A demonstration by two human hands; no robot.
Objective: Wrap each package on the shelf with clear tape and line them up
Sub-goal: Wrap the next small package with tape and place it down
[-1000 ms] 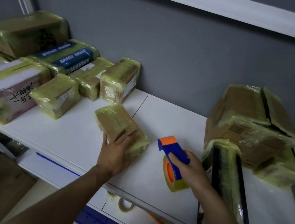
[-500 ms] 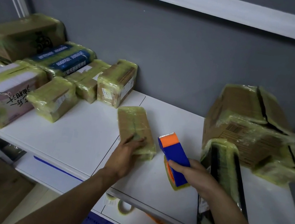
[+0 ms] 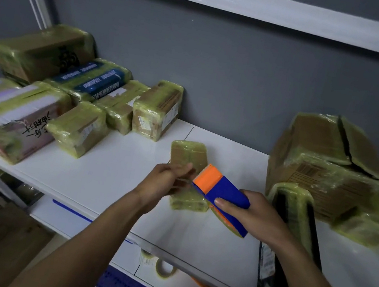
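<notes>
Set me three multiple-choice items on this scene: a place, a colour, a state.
1. Where does the tape roll lie? A) on the lower shelf B) on the big box C) in the left hand
2. What colour is the head of the dispenser? A) green B) orange C) white
3. What is the right hand doing? A) lying flat B) gripping the dispenser C) lifting a package
Answers: 1 A, it lies below the top board; 2 B, the toothed end is orange; 3 B, its fingers curl round the blue body.
</notes>
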